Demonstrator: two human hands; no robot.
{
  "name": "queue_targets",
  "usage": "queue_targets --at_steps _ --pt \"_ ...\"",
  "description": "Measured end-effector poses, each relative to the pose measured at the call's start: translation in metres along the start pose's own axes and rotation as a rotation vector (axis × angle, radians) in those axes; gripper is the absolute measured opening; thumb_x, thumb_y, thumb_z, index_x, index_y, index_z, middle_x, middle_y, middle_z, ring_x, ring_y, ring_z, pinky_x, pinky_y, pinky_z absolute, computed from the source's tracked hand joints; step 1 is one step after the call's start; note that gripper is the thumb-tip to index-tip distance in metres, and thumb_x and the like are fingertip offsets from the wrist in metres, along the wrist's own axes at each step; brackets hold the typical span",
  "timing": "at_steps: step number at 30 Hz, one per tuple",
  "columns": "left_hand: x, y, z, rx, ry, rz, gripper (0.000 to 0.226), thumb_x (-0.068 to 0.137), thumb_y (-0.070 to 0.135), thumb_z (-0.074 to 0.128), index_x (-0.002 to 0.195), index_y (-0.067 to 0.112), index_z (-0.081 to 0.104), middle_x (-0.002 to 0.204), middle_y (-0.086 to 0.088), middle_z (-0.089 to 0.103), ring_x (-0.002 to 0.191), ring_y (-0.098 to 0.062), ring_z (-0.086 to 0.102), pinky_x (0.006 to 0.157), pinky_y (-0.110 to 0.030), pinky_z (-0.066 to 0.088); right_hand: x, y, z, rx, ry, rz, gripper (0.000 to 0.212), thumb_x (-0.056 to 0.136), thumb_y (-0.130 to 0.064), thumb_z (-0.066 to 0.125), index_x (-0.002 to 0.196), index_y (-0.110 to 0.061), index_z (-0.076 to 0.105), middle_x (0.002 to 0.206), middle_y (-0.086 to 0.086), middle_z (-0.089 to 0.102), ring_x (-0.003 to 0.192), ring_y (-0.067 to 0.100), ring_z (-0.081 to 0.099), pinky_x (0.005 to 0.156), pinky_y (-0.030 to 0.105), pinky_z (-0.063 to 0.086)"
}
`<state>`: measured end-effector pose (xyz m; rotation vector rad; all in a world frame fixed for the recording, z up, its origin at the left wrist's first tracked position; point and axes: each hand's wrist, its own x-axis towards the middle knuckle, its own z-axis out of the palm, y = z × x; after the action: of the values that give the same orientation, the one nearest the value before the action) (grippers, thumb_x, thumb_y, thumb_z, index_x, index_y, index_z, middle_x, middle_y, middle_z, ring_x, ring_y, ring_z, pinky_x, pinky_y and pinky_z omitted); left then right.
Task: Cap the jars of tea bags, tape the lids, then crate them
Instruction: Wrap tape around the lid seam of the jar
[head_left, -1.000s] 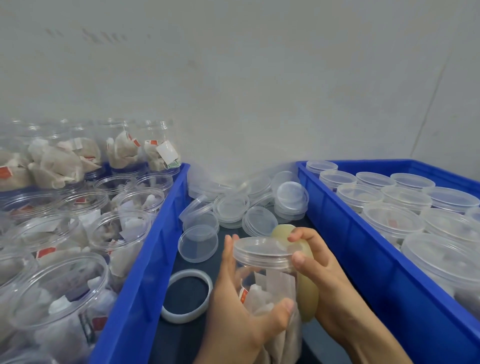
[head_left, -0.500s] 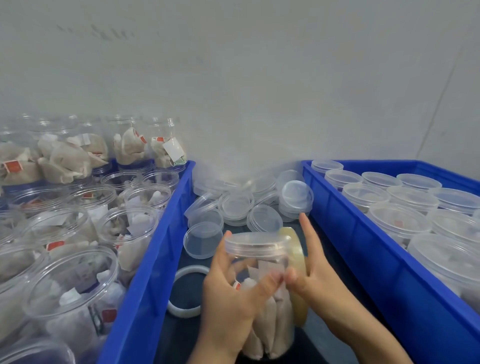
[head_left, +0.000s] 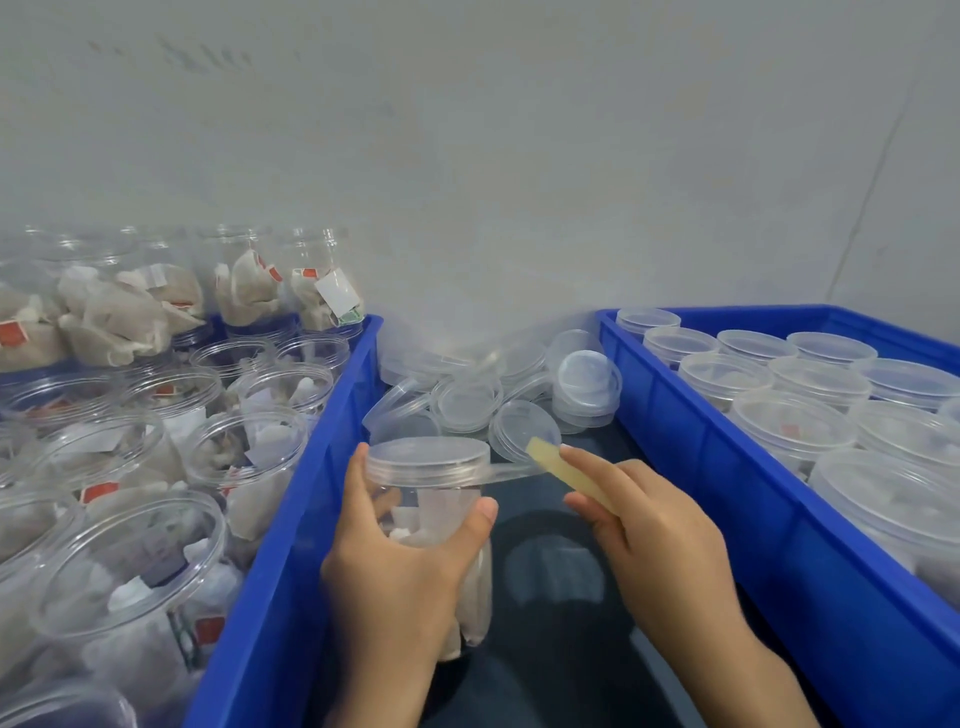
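Note:
My left hand (head_left: 400, 566) grips a clear jar of tea bags (head_left: 436, 525) from the left, thumb across its front. A clear lid (head_left: 427, 457) sits on the jar. My right hand (head_left: 649, 540) holds a yellowish roll of clear tape (head_left: 566, 475) to the right of the jar. A strip of tape (head_left: 511, 472) stretches from the roll to the edge of the lid. Both hands are over the dark gap between two blue crates.
The left blue crate (head_left: 291, 519) holds several open jars of tea bags (head_left: 130, 587). The right blue crate (head_left: 727, 467) holds several capped jars (head_left: 789, 421). Loose clear lids (head_left: 519, 395) lie heaped between the crates by the grey wall.
My right hand has pulled the tape roll away to the right, drawing a strip out from the lid. The jar has stayed upright in my left hand.

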<state>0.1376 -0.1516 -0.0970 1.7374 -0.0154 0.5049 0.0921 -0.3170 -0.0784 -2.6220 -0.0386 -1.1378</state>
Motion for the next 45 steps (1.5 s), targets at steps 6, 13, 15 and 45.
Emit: queue_targets --at_steps 6,13,15,45 --pt "0.000 0.005 -0.003 -0.286 -0.303 -0.065 0.102 0.042 0.041 0.092 0.134 0.028 0.051 0.106 0.018 0.069 0.100 -0.003 0.066 0.092 -0.034 0.050 -0.001 0.007 0.009 0.001 -0.099 0.073 0.038 0.091 -0.037 0.044 0.119 -0.020 0.065 0.073 0.001 0.060 0.058 0.020 0.055 0.047 0.039 0.048" --pt "-0.007 0.015 -0.006 -0.486 -0.604 -0.031 0.072 0.043 0.039 0.081 0.111 0.023 0.064 0.105 0.004 0.072 0.095 -0.012 0.069 0.074 -0.017 0.052 0.004 0.019 0.019 -0.023 -0.112 0.137 0.035 0.093 -0.032 0.052 0.126 -0.024 0.059 0.086 0.003 0.060 0.074 0.024 0.056 0.062 0.036 0.045" --pt "-0.008 0.017 -0.006 -0.506 -0.673 -0.017 0.073 0.043 0.037 0.079 0.113 0.023 0.062 0.107 0.005 0.072 0.097 -0.010 0.068 0.074 -0.011 0.049 0.003 0.020 0.020 -0.009 -0.102 0.171 0.035 0.095 -0.039 0.048 0.127 -0.027 0.056 0.093 0.000 0.062 0.082 0.023 0.057 0.069 0.037 0.047" --pt "-0.011 0.027 -0.016 -0.698 -1.004 0.026 0.074 0.053 0.051 0.086 0.118 0.021 0.064 0.119 -0.006 0.067 0.112 -0.021 0.063 0.086 -0.020 0.050 0.002 0.000 0.018 0.050 0.157 0.388 0.064 0.088 -0.049 0.052 0.140 -0.015 0.040 0.089 0.001 0.063 0.077 0.026 0.061 0.064 0.035 0.043"
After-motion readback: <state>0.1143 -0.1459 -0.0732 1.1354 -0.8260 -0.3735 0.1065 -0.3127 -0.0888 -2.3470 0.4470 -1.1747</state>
